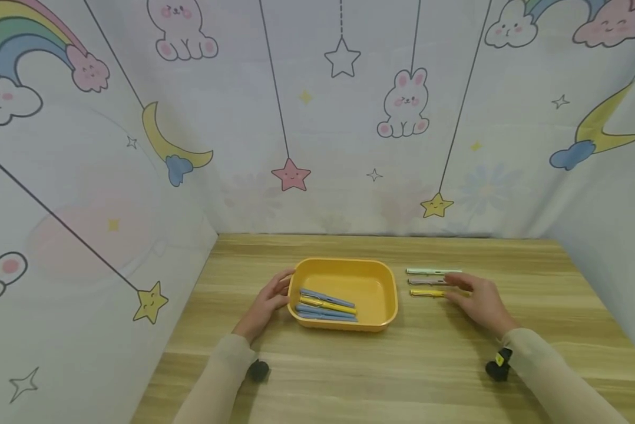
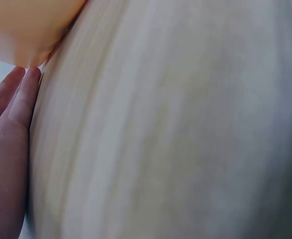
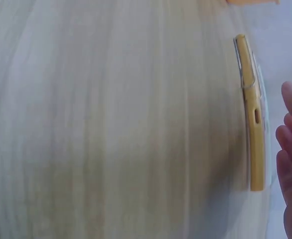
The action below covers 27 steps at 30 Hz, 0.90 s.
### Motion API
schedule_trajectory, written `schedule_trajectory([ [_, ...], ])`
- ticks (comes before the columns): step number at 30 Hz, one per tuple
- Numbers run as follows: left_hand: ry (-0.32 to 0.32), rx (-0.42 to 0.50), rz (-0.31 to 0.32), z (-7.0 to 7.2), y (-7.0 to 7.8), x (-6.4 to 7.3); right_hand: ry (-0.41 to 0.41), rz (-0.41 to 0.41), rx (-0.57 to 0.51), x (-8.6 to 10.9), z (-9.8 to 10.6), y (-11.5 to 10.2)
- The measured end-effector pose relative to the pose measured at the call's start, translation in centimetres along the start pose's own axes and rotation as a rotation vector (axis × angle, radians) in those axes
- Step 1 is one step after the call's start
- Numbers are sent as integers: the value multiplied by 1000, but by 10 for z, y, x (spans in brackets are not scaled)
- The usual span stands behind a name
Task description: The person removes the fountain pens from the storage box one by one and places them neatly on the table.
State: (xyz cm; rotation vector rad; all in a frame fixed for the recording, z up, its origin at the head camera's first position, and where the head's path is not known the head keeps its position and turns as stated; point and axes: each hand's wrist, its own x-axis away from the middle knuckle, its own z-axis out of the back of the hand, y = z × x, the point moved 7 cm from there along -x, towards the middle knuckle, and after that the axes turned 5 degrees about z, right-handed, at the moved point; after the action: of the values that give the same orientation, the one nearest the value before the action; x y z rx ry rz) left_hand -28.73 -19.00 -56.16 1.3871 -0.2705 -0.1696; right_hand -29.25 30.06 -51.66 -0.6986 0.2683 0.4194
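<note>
My left hand (image 1: 266,299) rests its extended fingers against the left wall of a yellow plastic tray (image 1: 373,288). The left wrist view shows those fingertips right at the tray's base. Inside the tray lie blue pens (image 1: 325,312) and a yellow pen (image 1: 332,304), bunched toward the left. To the right of the tray, my right hand (image 1: 479,300) hovers over the ends of three pens in a row, fingers apart and holding nothing. From back to front they are a pale green pen (image 1: 429,271), a greyish-purple pen (image 1: 423,282) and another yellow pen (image 3: 255,144) with a wire clip.
A wood-grain table (image 1: 349,377) carries everything. White fabric walls (image 1: 344,129) with cartoon prints stand behind and on both sides. Small black devices (image 1: 500,365) are worn at both wrists.
</note>
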Motion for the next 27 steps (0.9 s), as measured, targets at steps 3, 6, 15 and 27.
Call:
schedule_trajectory([
  [3,2,3,4,0,1,0,-3,-34,-53,-3,-1,-6],
  [6,2,3,-4,0,1,0,-19,-76,-103,-8,-2,-15],
  [15,-3,-2,-14,1,-1,0,-94,-135,-270,-29,-15,-49],
  [27,-9,2,-1,1,-2,0,-131,-101,-374,-57,-38,-82],
])
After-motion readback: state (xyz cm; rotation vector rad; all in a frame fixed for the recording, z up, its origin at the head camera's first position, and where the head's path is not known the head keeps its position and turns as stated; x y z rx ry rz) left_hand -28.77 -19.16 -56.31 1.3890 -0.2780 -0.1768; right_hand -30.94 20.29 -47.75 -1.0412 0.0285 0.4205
